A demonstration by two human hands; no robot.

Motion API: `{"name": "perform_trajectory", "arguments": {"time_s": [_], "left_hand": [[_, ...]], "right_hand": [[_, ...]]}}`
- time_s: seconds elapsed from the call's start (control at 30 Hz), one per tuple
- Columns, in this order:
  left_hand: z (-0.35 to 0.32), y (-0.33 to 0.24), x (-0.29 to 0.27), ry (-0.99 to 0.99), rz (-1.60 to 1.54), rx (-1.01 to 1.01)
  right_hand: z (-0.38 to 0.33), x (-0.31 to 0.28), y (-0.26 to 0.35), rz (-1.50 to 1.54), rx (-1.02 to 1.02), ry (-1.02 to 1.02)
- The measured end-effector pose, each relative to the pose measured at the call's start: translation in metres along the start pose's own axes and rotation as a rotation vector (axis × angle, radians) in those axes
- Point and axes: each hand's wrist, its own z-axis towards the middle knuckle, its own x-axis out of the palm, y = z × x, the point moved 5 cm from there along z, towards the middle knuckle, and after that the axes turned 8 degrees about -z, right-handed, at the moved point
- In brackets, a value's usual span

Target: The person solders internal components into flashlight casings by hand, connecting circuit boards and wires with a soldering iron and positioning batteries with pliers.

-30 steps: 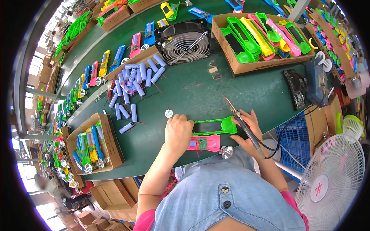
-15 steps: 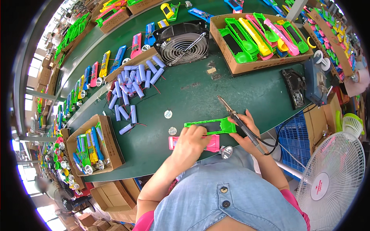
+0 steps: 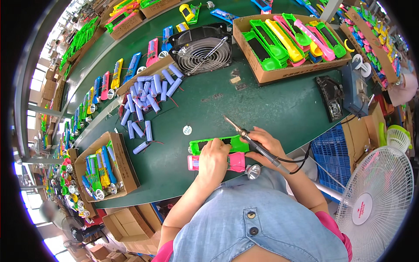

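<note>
A green plastic flashlight casing with a black panel (image 3: pixel 198 146) lies on the bench just beyond a pink flashlight casing (image 3: pixel 236 162). My left hand (image 3: pixel 214 159) reaches over the pink casing, its bent fingers gripping the green casing's near edge; the fingertips are partly hidden. In my right hand (image 3: pixel 267 142) is a soldering iron (image 3: pixel 262 150), its bare tip pointing up and left above the bench. The right fingers are near the green casing's right end. A silvery round reflector (image 3: pixel 253 171) sits at the pink casing's right end, by the bench edge.
Purple cylindrical batteries (image 3: pixel 148 94) with wires lie piled at left. A carton of casings (image 3: pixel 297 70) and a boxed metal fan (image 3: pixel 203 54) stand at the back. Another carton (image 3: pixel 126 168) holds flashlights at left. A soldering station (image 3: pixel 355 94) is at right, and a white fan (image 3: pixel 375 201) below.
The green casing has slid left beside the pink one, with my left hand on it, partly covering a small white disc. The soldering iron has shifted left with my right hand.
</note>
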Motion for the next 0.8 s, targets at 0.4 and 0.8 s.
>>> {"name": "perform_trajectory", "arguments": {"time_s": [0.4,0.8], "left_hand": [[0.014,0.012,-0.001,0.104,-0.005,-0.160],[0.018,0.013,0.001,0.155,0.009,-0.180]], "right_hand": [[-0.028,-0.022,-0.040,0.722,0.556,-0.232],[-0.025,-0.002,-0.047,0.747,0.512,-0.248]]}}
